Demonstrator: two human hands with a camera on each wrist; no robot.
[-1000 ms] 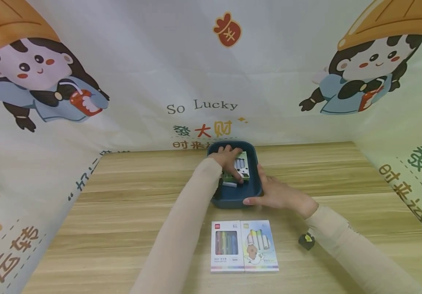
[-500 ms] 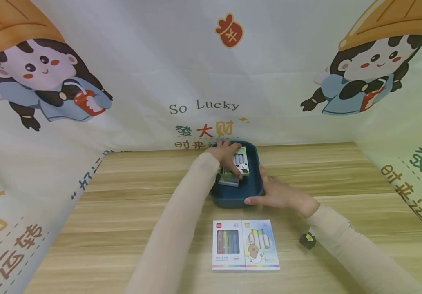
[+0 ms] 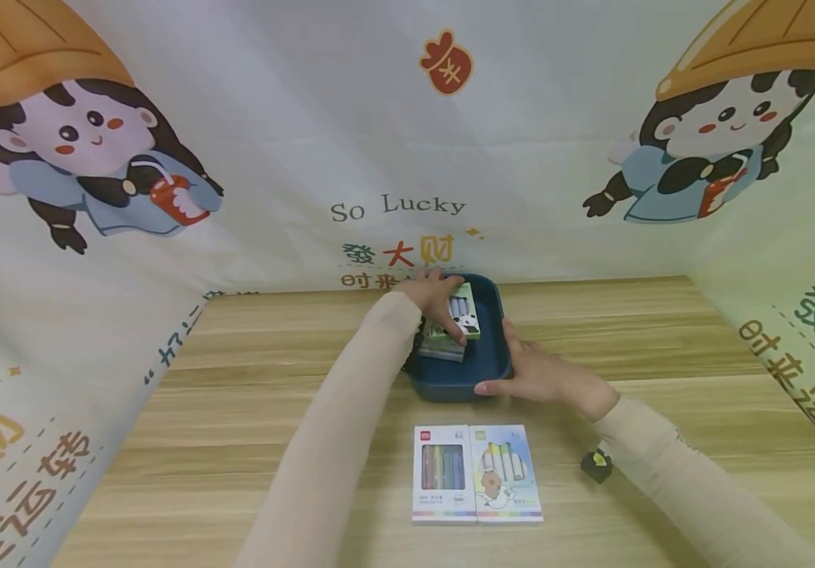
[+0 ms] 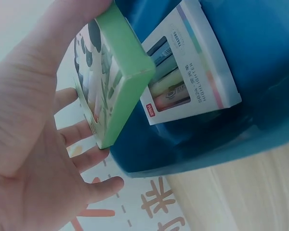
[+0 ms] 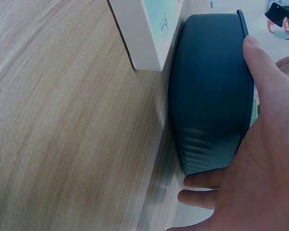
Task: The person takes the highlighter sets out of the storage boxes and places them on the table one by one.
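Observation:
My left hand (image 3: 434,304) grips a green box (image 3: 465,315) with a panda and pens printed on it, between thumb and fingers. The box is tilted over the dark blue plastic bin (image 3: 453,391). Beneath it in the bin lies a white windowed highlighter box (image 4: 197,72), partly covered by the green one in the head view. My right hand (image 3: 542,371) rests against the bin's right side, its thumb at the rim near the front corner and its fingers (image 5: 204,179) extended along the outer wall.
In front of the bin, two pen boxes lie side by side: a white windowed box (image 3: 444,473) and a light blue box (image 3: 506,473) with cartoon animals. They stand on a wood-grain table (image 3: 251,379). A printed cloth (image 3: 293,142) rises behind its back edge.
My left hand has shifted slightly back and left with the green box, so more of the white highlighter box shows. The right hand stays at the bin; the view has drifted slightly.

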